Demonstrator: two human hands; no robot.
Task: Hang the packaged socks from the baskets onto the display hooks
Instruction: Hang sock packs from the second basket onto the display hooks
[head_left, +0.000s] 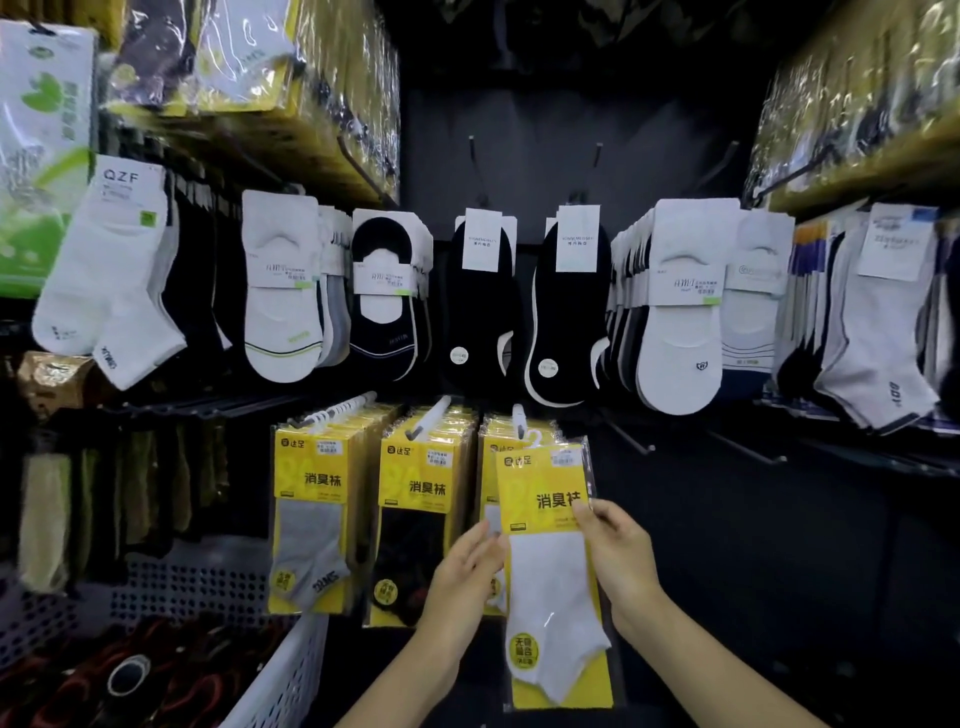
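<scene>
At the display hook (518, 415): we aim the hanger loop (532, 437) squarely.
Sock pack (556, 582): we straighten it first.
Left hand (465, 577), right hand (621, 564): pinching its edges.

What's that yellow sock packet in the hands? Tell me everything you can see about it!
The sock packet is a flat, shiny clear bag with a yellow card, black Chinese letters and a white ankle sock inside, plus a round yellow sticker low down. It is upright, slightly tilted, before other yellow packets. The left hand holds its left edge, the right hand its right edge. Its white hanger sits near the tip of a white display hook.
</scene>
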